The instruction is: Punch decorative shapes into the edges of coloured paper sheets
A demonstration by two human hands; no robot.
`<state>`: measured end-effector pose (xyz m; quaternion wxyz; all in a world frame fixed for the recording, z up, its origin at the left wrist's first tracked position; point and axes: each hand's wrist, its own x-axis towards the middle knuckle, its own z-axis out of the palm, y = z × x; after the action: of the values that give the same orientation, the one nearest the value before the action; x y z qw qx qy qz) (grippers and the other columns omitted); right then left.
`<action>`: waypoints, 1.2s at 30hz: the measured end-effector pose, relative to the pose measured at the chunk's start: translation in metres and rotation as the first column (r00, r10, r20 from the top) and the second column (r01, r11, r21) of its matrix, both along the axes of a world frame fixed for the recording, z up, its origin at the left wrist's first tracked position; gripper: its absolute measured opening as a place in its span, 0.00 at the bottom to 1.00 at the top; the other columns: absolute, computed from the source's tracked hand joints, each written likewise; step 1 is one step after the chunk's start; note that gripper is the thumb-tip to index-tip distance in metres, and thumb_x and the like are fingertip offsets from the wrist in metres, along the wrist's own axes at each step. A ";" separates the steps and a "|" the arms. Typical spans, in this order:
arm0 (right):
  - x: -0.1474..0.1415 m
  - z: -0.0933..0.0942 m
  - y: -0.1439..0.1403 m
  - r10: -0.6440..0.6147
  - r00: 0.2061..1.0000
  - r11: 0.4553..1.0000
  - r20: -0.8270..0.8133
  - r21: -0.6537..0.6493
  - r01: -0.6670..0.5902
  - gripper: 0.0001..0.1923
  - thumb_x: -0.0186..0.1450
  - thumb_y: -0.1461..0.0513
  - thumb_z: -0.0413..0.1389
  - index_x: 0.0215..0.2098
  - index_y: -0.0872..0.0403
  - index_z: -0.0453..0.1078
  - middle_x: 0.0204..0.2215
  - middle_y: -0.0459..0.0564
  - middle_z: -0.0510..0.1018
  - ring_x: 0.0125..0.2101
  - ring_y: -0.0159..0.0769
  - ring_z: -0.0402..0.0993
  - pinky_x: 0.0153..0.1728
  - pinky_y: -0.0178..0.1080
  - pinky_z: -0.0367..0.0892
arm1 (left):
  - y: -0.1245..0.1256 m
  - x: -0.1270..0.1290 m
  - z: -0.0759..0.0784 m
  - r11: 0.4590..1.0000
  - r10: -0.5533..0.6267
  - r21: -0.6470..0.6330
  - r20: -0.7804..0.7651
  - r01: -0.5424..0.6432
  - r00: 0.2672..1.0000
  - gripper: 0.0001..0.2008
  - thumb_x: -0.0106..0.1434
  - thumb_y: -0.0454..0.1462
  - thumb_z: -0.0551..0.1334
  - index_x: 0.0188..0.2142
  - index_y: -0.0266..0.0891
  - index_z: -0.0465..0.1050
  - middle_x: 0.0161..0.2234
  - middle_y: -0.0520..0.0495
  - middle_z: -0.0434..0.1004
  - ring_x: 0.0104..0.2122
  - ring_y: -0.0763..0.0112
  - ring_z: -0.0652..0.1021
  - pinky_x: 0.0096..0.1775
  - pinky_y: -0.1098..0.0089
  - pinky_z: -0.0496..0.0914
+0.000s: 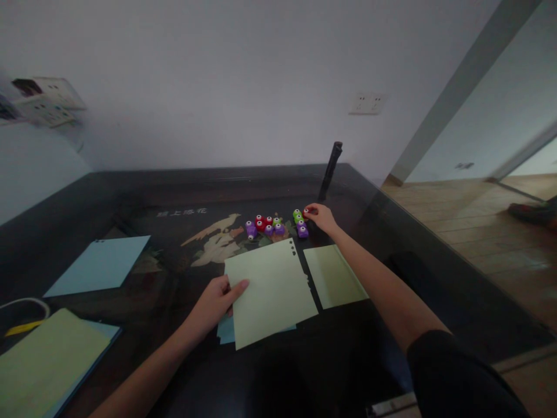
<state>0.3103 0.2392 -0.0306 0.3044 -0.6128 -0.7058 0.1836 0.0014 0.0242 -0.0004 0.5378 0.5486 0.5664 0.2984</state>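
My left hand [221, 299] grips the left edge of a pale green sheet of paper [272, 293], thumb on top and fingers beneath. Small shapes are cut out along that sheet's upper right corner, and its right edge has notches. Part of a blue sheet [225, 331] shows under it. Farther out, my right hand [321, 216] pinches a small red craft punch [306, 212] with a white round top. Beside it stand green punches [297, 216] and purple punches [302, 230]. More red, purple and green punches [264, 226] cluster to the left, beyond the paper.
A second pale green sheet [333, 276] lies under my right forearm. At left are a blue sheet [100, 264] with small cutouts and a stack of green and blue paper [47, 363]. A dark upright rod [331, 171] rises near the black table's [243, 186] back edge.
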 end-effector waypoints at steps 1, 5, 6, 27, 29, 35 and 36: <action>-0.001 0.005 -0.004 -0.011 1.000 1.000 -0.017 0.019 0.012 0.12 0.64 0.59 0.57 0.43 0.57 0.71 0.43 0.54 0.75 0.39 0.37 0.73 0.43 0.44 0.69 | 0.000 0.000 0.000 1.000 0.000 0.002 -0.004 0.000 1.000 0.21 0.55 0.53 0.60 0.27 0.34 0.67 0.17 0.55 0.65 0.16 0.76 0.63 0.19 0.75 0.56; -0.009 0.030 -0.041 -0.006 0.995 0.995 -0.097 0.094 0.016 0.10 0.60 0.61 0.58 0.39 0.58 0.73 0.40 0.56 0.77 0.37 0.38 0.73 0.43 0.42 0.66 | 0.001 -0.003 0.000 1.000 -0.016 0.007 -0.022 0.016 1.000 0.21 0.56 0.52 0.59 0.28 0.34 0.68 0.18 0.54 0.66 0.16 0.76 0.64 0.19 0.75 0.56; -0.011 0.037 -0.057 0.025 0.993 0.995 -0.114 0.099 -0.014 0.10 0.61 0.60 0.58 0.38 0.57 0.74 0.39 0.54 0.78 0.37 0.38 0.73 0.42 0.41 0.67 | 0.001 -0.004 0.002 1.000 -0.021 0.006 -0.031 0.021 0.999 0.21 0.56 0.52 0.59 0.28 0.34 0.68 0.19 0.53 0.66 0.16 0.76 0.64 0.19 0.75 0.57; -0.020 0.052 -0.202 0.046 0.748 0.875 -0.662 -0.334 -0.349 0.07 0.56 0.61 0.62 0.28 0.55 0.68 0.21 0.44 0.75 0.20 0.28 0.70 0.21 0.33 0.61 | -0.019 0.012 0.028 0.976 -0.188 0.061 -0.240 0.208 0.952 0.17 0.59 0.48 0.57 0.26 0.36 0.71 0.19 0.51 0.71 0.17 0.74 0.69 0.18 0.75 0.64; -0.019 0.053 -0.202 0.051 0.760 0.871 -0.649 -0.343 -0.351 0.07 0.57 0.61 0.61 0.28 0.55 0.68 0.21 0.44 0.75 0.20 0.27 0.69 0.21 0.33 0.61 | -0.019 0.011 0.027 0.973 -0.199 0.065 -0.253 0.222 0.947 0.16 0.60 0.47 0.56 0.26 0.36 0.71 0.19 0.52 0.71 0.17 0.74 0.69 0.17 0.76 0.64; -0.019 0.054 -0.202 0.048 0.764 0.850 -0.643 -0.376 -0.369 0.08 0.58 0.60 0.61 0.28 0.56 0.68 0.21 0.45 0.76 0.19 0.27 0.70 0.21 0.33 0.61 | -0.018 0.007 0.021 0.962 -0.230 0.074 -0.299 0.263 0.926 0.18 0.61 0.47 0.56 0.26 0.35 0.71 0.20 0.51 0.72 0.18 0.74 0.71 0.18 0.75 0.65; -0.019 0.053 -0.202 0.049 0.764 0.847 -0.643 -0.379 -0.373 0.08 0.58 0.60 0.61 0.28 0.56 0.68 0.21 0.45 0.76 0.19 0.27 0.70 0.21 0.33 0.62 | -0.018 0.006 0.021 0.958 -0.239 0.081 -0.302 0.274 0.923 0.17 0.61 0.47 0.56 0.26 0.35 0.71 0.20 0.50 0.73 0.18 0.73 0.71 0.19 0.75 0.66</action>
<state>0.2915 0.0374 0.0227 0.3282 -0.4894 -0.5660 0.5765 0.0077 0.0061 0.0203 0.4493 0.6875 0.5427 0.1760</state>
